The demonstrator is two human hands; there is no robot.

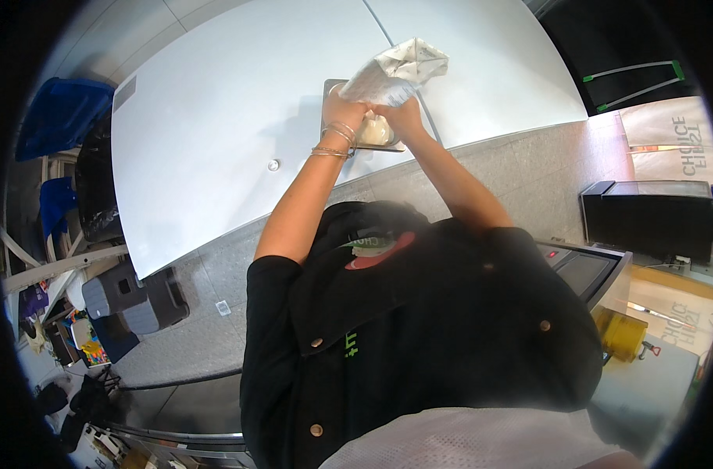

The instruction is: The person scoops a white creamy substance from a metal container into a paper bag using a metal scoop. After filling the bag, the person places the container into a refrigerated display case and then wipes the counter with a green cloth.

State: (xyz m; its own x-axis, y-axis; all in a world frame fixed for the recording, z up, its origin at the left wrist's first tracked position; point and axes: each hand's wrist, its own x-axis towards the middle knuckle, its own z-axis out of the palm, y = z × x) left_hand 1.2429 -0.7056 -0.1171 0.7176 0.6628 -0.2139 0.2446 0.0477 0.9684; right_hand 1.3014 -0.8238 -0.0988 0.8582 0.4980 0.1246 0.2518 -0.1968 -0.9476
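Observation:
Both my hands grip a whitish printed plastic bag [385,79] above a shallow metal pan [401,146]. My left hand [346,112], with several thin bangles at its wrist, holds the bag's lower left end. At the lower right of the bag, my right hand [404,120] is closed on it. The bag tilts up and away to the right, its broad crumpled end uppermost. Below my fingers a pale, creamy mass [375,130] lies in the pan. The bag's lower end is partly hidden by my fingers.
The pan rests on a large white table [215,117], near its front edge. A small round white item [273,165] lies on it to the left. Blue plastic bins [63,117] and a grey step stool [136,296] stand left. A black cabinet [646,220] is at right.

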